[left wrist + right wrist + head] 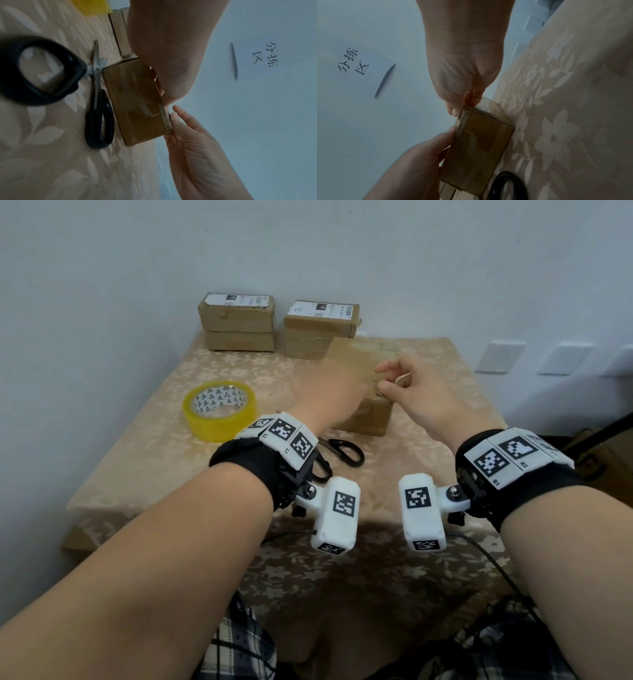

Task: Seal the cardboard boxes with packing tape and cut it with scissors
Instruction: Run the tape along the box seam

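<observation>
Near the middle of the tabletop (144,460) stands a small cardboard box (368,416), both hands at its top. The right hand (416,395) pinches a strip of clear tape (485,104) at the box's upper corner — thumb and fingers curled onto it. The left hand (329,395) is blurred; whether its fingers grip the box I cannot tell. A yellow tape roll (219,410) lies toward the left edge, black scissors (344,453) just beside the box's near side. More boxes (236,321) are stacked at the far edge.
</observation>
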A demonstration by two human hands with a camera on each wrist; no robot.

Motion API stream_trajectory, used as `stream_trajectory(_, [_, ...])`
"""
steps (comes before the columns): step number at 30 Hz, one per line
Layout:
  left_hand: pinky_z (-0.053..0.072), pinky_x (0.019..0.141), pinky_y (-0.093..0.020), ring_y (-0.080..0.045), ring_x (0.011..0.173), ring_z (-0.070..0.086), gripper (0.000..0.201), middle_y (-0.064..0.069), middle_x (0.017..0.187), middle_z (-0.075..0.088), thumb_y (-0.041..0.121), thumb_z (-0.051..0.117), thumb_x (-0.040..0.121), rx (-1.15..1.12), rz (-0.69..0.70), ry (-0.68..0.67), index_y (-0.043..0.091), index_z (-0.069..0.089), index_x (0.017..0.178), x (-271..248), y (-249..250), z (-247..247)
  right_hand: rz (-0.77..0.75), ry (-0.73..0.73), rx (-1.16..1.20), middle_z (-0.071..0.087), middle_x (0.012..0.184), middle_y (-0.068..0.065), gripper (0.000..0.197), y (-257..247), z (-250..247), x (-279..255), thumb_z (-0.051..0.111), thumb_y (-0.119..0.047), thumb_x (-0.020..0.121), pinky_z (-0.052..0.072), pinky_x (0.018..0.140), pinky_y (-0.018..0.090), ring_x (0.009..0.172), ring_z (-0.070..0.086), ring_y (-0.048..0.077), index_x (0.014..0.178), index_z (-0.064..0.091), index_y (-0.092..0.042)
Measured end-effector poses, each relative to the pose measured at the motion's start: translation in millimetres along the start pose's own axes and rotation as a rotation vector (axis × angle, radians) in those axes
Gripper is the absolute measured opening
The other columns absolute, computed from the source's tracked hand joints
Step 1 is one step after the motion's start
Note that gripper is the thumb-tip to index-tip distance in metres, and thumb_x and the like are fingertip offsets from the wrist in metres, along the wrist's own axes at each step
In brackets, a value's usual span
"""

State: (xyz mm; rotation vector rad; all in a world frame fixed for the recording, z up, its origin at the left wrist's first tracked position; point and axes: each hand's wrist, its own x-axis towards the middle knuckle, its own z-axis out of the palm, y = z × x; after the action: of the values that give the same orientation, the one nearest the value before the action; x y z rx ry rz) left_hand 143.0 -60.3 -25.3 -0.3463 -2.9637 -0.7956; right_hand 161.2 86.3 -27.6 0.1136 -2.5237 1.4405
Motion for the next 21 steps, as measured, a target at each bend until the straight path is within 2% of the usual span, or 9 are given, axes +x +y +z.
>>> stream_trajectory(2, [0.018, 0.091, -0.032, -0.017, 0.124, 0.028, 0.016, 0.006, 0.115, 0.036, 0.044, 0.045, 0.093, -0.105, 0.023, 0.012, 0.030, 0.049, 0.099, 0, -5, 4, 0.035, 0.023, -0.018, 0.049, 0.105, 0.007, 0.023, 1, 1, 2, 0.061, -0.008, 0.091, 0.038, 0.060, 0.004, 0.073, 0.046, 0.005, 0.113, 0.059, -0.012])
stream_trajectory(4, [0.020, 0.098, -0.032, -0.017, 0.127, 0.028, 0.024, 0.005, 0.124, 0.038, 0.043, 0.047, 0.093, -0.197, 0.094, 0.044, 0.028, 0.047, 0.111, -1, -12, 7, 0.091, 0.036, -0.086, 0.043, 0.125, 0.006, 0.030, 3, 2, 4, 0.060, -0.018, 0.093, 0.038, 0.080, 0.010, 0.100, 0.049, 0.010, 0.122, 0.056, -0.017])
stream_trajectory(6, [0.022, 0.107, -0.038, -0.019, 0.127, 0.029, 0.029, 0.003, 0.129, 0.039, 0.043, 0.051, 0.092, -0.228, 0.186, 0.097, 0.030, 0.051, 0.118, -3, -17, 6, 0.122, -0.026, -0.110, 0.030, 0.147, 0.003, 0.037, 4, 2, 5, 0.050, -0.026, 0.098, 0.031, 0.105, 0.022, 0.133, 0.035, 0.016, 0.135, 0.050, -0.021])
stream_trajectory(8, [0.020, 0.106, -0.037, -0.019, 0.125, 0.029, 0.029, 0.004, 0.129, 0.039, 0.049, 0.053, 0.090, -0.075, 0.255, 0.145, 0.037, 0.057, 0.117, -4, -21, 1, 0.116, -0.099, -0.084, 0.014, 0.159, 0.000, 0.042, 4, 0, 2, 0.039, -0.032, 0.102, 0.016, 0.119, 0.034, 0.147, 0.012, 0.014, 0.143, 0.043, -0.024])
stream_trajectory(10, [0.023, 0.098, -0.034, -0.021, 0.115, 0.034, 0.034, 0.002, 0.119, 0.041, 0.052, 0.052, 0.090, 0.147, 0.318, 0.191, 0.037, 0.061, 0.119, -4, -24, -7, 0.067, -0.170, -0.112, 0.004, 0.161, -0.003, 0.043, 4, -6, -1, 0.035, -0.037, 0.103, 0.006, 0.121, 0.039, 0.148, 0.001, 0.012, 0.145, 0.038, -0.029])
stream_trajectory(11, [0.029, 0.095, -0.033, -0.021, 0.109, 0.038, 0.036, 0.001, 0.112, 0.040, 0.050, 0.052, 0.091, 0.186, 0.338, 0.200, 0.033, 0.061, 0.121, -3, -25, -10, 0.018, -0.228, -0.213, 0.002, 0.161, -0.003, 0.045, 4, -8, -3, 0.035, -0.040, 0.102, 0.003, 0.120, 0.041, 0.148, -0.002, 0.014, 0.147, 0.035, -0.031])
stream_trajectory(14, [0.042, 0.088, -0.035, -0.022, 0.098, 0.048, 0.034, -0.004, 0.105, 0.042, 0.039, 0.052, 0.094, 0.123, 0.314, 0.147, 0.022, 0.063, 0.122, -4, -29, -16, -0.115, -0.370, -0.577, 0.001, 0.161, 0.001, 0.062, 10, -11, -4, 0.051, -0.038, 0.096, 0.002, 0.120, 0.044, 0.148, -0.005, 0.022, 0.150, 0.022, -0.030])
stream_trajectory(17, [0.041, 0.087, -0.030, -0.021, 0.099, 0.050, 0.030, -0.006, 0.110, 0.047, 0.031, 0.051, 0.096, 0.094, 0.287, 0.135, 0.019, 0.064, 0.121, -4, -33, -13, -0.153, -0.329, -0.625, 0.011, 0.160, 0.007, 0.069, 14, -6, 0, 0.060, -0.026, 0.093, 0.008, 0.120, 0.043, 0.148, 0.003, 0.027, 0.151, 0.023, -0.023])
stream_trajectory(21, [0.043, 0.089, -0.028, -0.017, 0.096, 0.053, 0.033, -0.004, 0.115, 0.048, 0.033, 0.050, 0.095, 0.016, 0.237, 0.134, 0.015, 0.061, 0.120, -2, -38, -10, -0.213, -0.252, -0.579, 0.040, 0.146, 0.011, 0.072, 12, -4, 2, 0.072, -0.027, 0.083, 0.028, 0.113, 0.045, 0.136, 0.033, 0.029, 0.145, 0.038, -0.014])
